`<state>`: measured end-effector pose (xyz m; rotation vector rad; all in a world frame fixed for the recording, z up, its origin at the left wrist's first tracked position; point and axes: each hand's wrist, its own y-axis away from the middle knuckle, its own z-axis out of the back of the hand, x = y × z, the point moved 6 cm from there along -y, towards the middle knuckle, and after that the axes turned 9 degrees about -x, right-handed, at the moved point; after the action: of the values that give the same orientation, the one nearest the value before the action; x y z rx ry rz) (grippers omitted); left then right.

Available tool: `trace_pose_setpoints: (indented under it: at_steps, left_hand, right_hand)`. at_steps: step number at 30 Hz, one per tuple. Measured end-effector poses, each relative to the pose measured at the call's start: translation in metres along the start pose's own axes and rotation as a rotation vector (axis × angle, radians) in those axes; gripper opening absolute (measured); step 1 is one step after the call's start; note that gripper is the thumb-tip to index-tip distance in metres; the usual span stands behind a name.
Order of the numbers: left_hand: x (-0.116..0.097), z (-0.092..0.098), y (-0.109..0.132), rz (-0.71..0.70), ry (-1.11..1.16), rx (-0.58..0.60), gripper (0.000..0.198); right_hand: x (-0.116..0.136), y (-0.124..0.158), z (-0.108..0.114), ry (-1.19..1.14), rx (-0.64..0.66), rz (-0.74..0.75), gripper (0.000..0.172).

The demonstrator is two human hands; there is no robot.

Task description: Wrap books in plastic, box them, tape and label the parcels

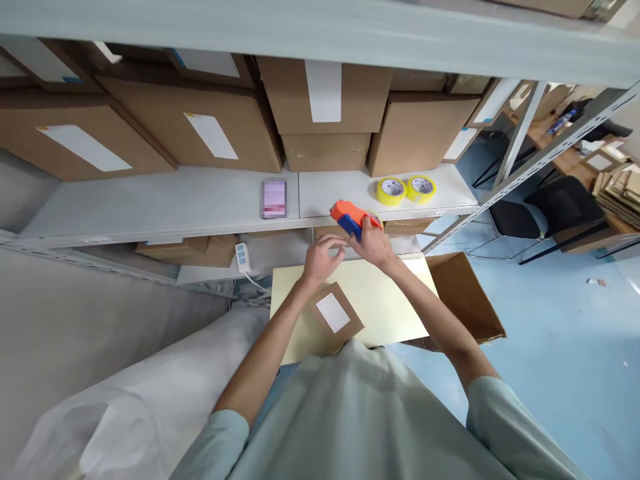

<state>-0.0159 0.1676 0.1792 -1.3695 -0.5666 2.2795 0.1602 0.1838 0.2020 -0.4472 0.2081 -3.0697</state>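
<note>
My right hand (376,245) is closed around an orange and blue tape dispenser (349,217), held above the far edge of a pale yellow tabletop (390,300). My left hand (321,259) is raised just left of it, fingers curled toward the dispenser's front; whether it pinches tape I cannot make out. A small brown cardboard box with a white label (333,315) lies on the tabletop close to my body, under my left forearm.
A white shelf (165,200) ahead carries two yellow tape rolls (405,189), a small pink card (274,199) and stacked brown cartons (210,127). An open cardboard box (465,300) stands right of the table. A white power strip (243,257) hangs lower left. Black chairs (560,213) stand at right.
</note>
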Motion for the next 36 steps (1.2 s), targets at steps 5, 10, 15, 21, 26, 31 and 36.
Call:
trace_pose_setpoints:
  at_steps: [5, 10, 15, 21, 26, 31, 36]
  left_hand:
    - [-0.021, 0.041, -0.069, -0.112, -0.013, -0.08, 0.018]
    - [-0.02, 0.066, -0.077, -0.1, -0.033, -0.113, 0.017]
    - [-0.005, 0.069, -0.053, -0.071, -0.011, -0.064, 0.016]
    - [0.037, 0.043, -0.003, 0.077, -0.028, 0.057, 0.014]
    - [0.103, 0.008, 0.072, 0.312, -0.054, 0.231, 0.016]
    - [0.16, -0.03, 0.145, 0.526, -0.101, 0.453, 0.032]
    - [0.188, -0.07, 0.17, 0.658, -0.181, 0.571, 0.042]
  right_hand:
    - [0.044, -0.075, 0.022, 0.115, -0.107, 0.177, 0.04]
    - [0.061, -0.107, 0.006, 0.203, -0.047, 0.132, 0.049]
    - [0.063, -0.112, -0.011, 0.171, -0.035, 0.08, 0.05]
    - [0.043, -0.083, -0.015, 0.099, -0.229, 0.088, 0.047]
    - [-0.015, 0.038, -0.07, -0.128, -0.222, -0.075, 0.053]
    - [-0.074, 0.215, -0.154, -0.395, 0.1, -0.698, 0.055]
    - [-0.074, 0.317, -0.195, -0.819, 0.183, -1.325, 0.05]
